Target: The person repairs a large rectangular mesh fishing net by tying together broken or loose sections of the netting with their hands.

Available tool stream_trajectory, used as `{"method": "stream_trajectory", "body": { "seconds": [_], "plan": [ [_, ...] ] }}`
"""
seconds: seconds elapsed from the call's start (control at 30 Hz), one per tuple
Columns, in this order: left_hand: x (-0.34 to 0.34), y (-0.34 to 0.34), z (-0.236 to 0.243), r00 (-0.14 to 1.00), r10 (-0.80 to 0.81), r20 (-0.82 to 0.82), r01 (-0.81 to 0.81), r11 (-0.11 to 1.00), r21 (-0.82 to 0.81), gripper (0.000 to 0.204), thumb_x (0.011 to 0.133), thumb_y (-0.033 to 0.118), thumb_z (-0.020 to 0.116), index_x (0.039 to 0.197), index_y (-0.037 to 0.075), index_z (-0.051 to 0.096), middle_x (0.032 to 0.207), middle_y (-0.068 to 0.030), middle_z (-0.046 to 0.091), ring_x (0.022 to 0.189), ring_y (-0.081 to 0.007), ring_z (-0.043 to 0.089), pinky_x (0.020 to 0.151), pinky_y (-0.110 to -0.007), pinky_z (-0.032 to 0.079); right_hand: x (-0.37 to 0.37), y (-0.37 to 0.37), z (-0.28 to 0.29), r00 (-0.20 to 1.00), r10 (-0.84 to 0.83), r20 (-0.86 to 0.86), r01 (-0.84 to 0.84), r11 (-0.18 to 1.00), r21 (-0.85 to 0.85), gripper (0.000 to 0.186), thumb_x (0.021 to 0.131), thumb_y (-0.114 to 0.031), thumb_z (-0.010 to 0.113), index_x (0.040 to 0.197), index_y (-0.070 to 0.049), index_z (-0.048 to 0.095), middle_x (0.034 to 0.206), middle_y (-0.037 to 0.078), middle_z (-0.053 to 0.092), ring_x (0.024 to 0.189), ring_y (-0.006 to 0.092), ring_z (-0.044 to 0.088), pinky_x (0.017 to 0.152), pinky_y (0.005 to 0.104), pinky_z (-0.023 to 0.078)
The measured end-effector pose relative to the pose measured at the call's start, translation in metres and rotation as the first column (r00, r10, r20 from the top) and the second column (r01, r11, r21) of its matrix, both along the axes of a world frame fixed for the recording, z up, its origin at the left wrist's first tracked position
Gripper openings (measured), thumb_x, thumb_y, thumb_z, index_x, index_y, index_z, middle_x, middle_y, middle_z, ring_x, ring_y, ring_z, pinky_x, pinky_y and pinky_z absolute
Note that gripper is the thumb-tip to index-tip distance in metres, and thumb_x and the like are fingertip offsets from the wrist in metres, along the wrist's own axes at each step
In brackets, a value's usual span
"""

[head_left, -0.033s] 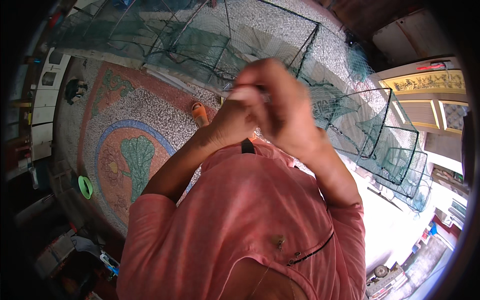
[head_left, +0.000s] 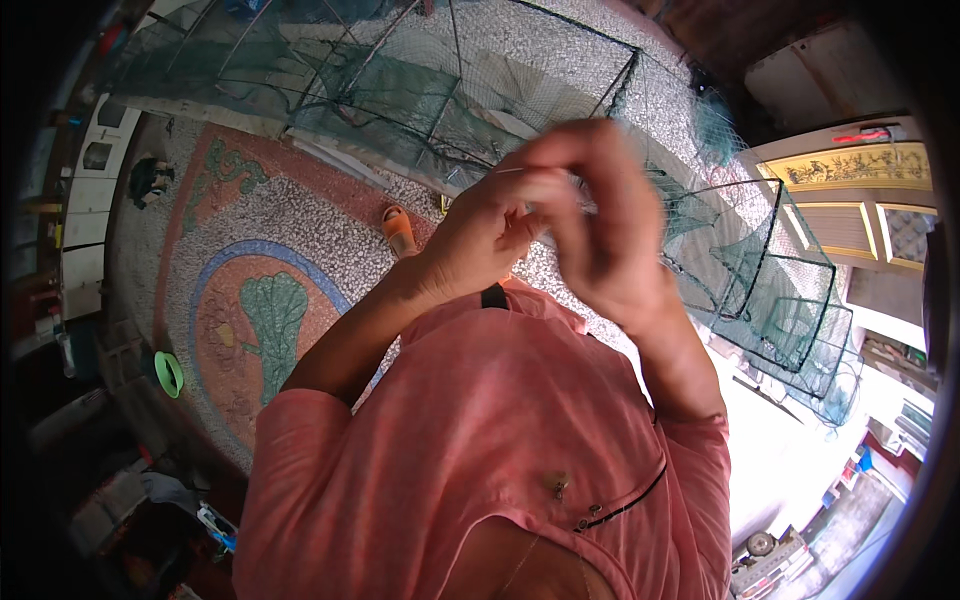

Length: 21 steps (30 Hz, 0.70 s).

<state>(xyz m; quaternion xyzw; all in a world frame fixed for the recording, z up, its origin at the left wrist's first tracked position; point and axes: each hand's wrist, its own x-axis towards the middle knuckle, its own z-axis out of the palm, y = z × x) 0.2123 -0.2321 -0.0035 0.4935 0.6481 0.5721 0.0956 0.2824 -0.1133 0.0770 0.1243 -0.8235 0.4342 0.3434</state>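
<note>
In front of my chest, my left hand is closed in a pinch, its fingers bent inward. Close beside it, my right hand curls its fingers toward the left fingertips. Motion smears the right fingers. A thin pale line shows by the left fingertips, too fine to name, and whatever lies between the fingers is hidden. Beyond both hands stretches a long green mesh net trap on dark rectangular frames. From this view, the hands overlap its near side without any visible contact.
Speckled terrazzo floor with a coloured inlaid leaf design lies at the left. One foot wears an orange slipper. A light green ring-shaped object is at the far left. Cabinets with yellow-edged panels stand at the right.
Both hands have shifted a little to the right, the right hand further. The gap between them looks slightly wider. The net trap and floor items stay put.
</note>
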Motion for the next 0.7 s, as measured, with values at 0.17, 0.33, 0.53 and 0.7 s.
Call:
{"method": "stream_trajectory", "body": {
  "seconds": [0.17,0.33,0.53,0.7],
  "plan": [
    [0.005,0.015,0.011,0.962,0.018,0.273,0.014,0.994,-0.113,0.042,0.088,0.000,0.057,0.125,0.000,0.038,0.124,-0.0091,0.050,0.062,-0.0051,0.052,0.055,-0.018,0.044,0.082,0.028,0.068,0.881,0.335,-0.333,-0.472,0.623,-0.623,0.020,0.095,-0.025,0.048,0.083,-0.010,0.049,0.071,0.004,0.050,0.060,0.0162,0.047,0.055,0.0278,0.040],
    [0.002,0.013,0.008,0.881,0.021,0.472,0.034,0.994,-0.108,0.044,0.087,0.008,0.062,0.125,0.004,0.040,0.107,-0.0113,0.056,0.053,-0.0092,0.051,0.052,-0.025,0.044,0.092,0.038,0.067,0.893,0.118,-0.433,-0.351,0.787,-0.508,0.025,0.097,-0.031,0.046,0.080,-0.013,0.050,0.067,-0.003,0.044,0.061,0.0119,0.038,0.058,0.0268,0.030],
    [0.016,0.019,0.039,0.970,-0.185,0.156,0.194,0.980,-0.046,0.042,0.090,0.003,0.055,0.130,0.008,0.043,0.094,-0.0054,0.058,0.057,-0.0039,0.052,0.050,-0.018,0.045,0.089,0.045,0.071,0.962,0.032,-0.270,-0.151,0.890,-0.431,0.027,0.098,-0.032,0.044,0.084,-0.011,0.055,0.074,-0.001,0.047,0.062,0.0130,0.040,0.052,0.0273,0.033],
    [-0.003,0.009,0.035,0.960,-0.165,0.228,0.172,0.985,-0.015,0.017,0.090,0.000,0.055,0.104,0.002,0.064,0.093,-0.0025,0.063,0.076,-0.0057,0.053,0.066,-0.020,0.043,0.084,0.064,0.065,0.939,-0.337,-0.060,0.342,0.934,0.102,0.018,0.090,-0.016,0.055,0.090,0.001,0.059,0.082,0.012,0.061,0.073,0.0180,0.059,0.058,0.0252,0.047]
  ]
}}
